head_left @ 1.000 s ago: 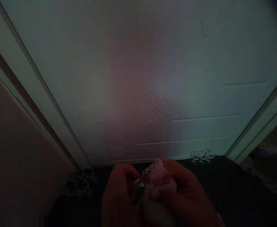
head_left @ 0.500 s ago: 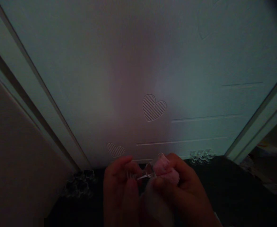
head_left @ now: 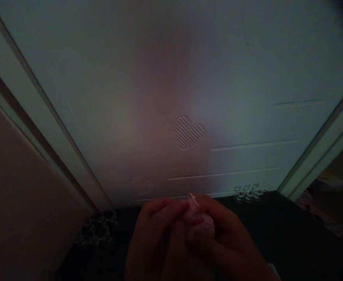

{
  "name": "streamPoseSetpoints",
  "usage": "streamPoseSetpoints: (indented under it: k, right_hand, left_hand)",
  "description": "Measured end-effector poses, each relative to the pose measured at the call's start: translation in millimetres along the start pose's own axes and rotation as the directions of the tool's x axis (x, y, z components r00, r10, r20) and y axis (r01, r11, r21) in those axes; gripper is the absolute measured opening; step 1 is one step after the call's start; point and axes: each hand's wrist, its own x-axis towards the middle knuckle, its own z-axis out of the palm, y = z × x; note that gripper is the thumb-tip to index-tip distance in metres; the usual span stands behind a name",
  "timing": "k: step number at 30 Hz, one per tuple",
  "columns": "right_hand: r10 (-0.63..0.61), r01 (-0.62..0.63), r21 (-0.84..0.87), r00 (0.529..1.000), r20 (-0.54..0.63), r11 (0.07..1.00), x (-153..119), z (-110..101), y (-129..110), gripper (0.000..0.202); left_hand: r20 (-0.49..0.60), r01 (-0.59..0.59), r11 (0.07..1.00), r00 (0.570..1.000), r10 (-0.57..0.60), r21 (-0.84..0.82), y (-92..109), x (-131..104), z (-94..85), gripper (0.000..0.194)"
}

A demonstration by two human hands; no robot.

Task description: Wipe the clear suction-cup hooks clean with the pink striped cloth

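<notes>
Gripping a soft pink cloth [head_left: 207, 224] between left hand [head_left: 156, 230] and right hand [head_left: 228, 234], both closed around it, probably to pinch folds snug; anything inside is hidden. Left of cloth, on black bench [head_left: 294, 234]: clear round-rimmed cups [head_left: 98, 227]. Right of cloth, farther back: small clear pieces [head_left: 248, 193]. Behind cloth: white panel [head_left: 115, 117], embossed hearts [head_left: 189, 133].

The cloth [head_left: 205, 225] is between left hand [head_left: 151, 232] and right hand [head_left: 231, 234], before the panel [head_left: 148, 93], glassware [head_left: 101, 233] on either side.

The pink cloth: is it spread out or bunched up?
Bunched up: the pink cloth shows as crumpled lumps between the left hand and right hand; the rest is hidden.
</notes>
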Motion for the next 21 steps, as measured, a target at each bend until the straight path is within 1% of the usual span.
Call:
streamPoseSetpoints:
  k: [4, 7, 9, 10, 11, 14, 16, 18, 21]
  right_hand:
    - [-0.052, 0.050, -0.046, 0.998, -0.032, 0.998, -6, -2, -2, 0.033]
    - [-0.054, 0.051, -0.074, 0.998, -0.045, 0.996, -6, 1, -9, 0.028]
    - [-0.028, 0.029, -0.061, 1.000, 0.006, 0.998, -3, 4, -14, 0.025]
    - [-0.011, 0.012, -0.049, 0.999, 0.032, 0.999, -2, 6, -16, 0.023]
    - [-0.024, 0.026, -0.031, 0.998, 0.051, 0.999, -1, 7, -17, 0.019]
    - [0.006, -0.007, 0.061, 1.000, 0.026, 0.998, -1, 12, -19, 0.014]
    - [0.025, -0.028, 0.143, 0.999, 0.020, 0.989, -2, 14, -18, 0.015]
    - [0.029, -0.035, 0.190, 0.999, 0.031, 0.981, -2, 15, -17, 0.020]
    - [0.016, -0.021, 0.169, 0.999, 0.033, 0.985, -1, 15, -16, 0.027]
  left_hand:
    - [0.007, 0.023, 0.999, 1.000, -0.022, -0.030, 2, 1, 0.5, 0.022]
    - [-0.003, 0.083, 0.995, 0.997, -0.083, -0.059, 2, 1, 0.7, 0.023]
    - [-0.013, 0.099, 0.993, 0.995, -0.100, -0.066, 1, 1, 0.2, 0.023]
    - [-0.014, 0.097, 0.993, 0.995, -0.098, -0.071, 0, 1, -0.1, 0.022]
    - [-0.016, 0.091, 0.993, 0.996, -0.092, -0.078, -2, 1, -0.4, 0.020]
    - [-0.027, 0.081, 0.992, 0.996, -0.084, -0.098, -4, 1, -1.0, 0.019]
    - [-0.035, 0.081, 0.991, 0.996, -0.085, -0.106, -4, 1, -1.1, 0.019]
    - [-0.041, 0.091, 0.990, 0.995, -0.095, -0.105, -4, 1, -1.0, 0.017]
    - [-0.042, 0.111, 0.989, 0.992, -0.116, -0.101, -3, 0, -0.9, 0.015]
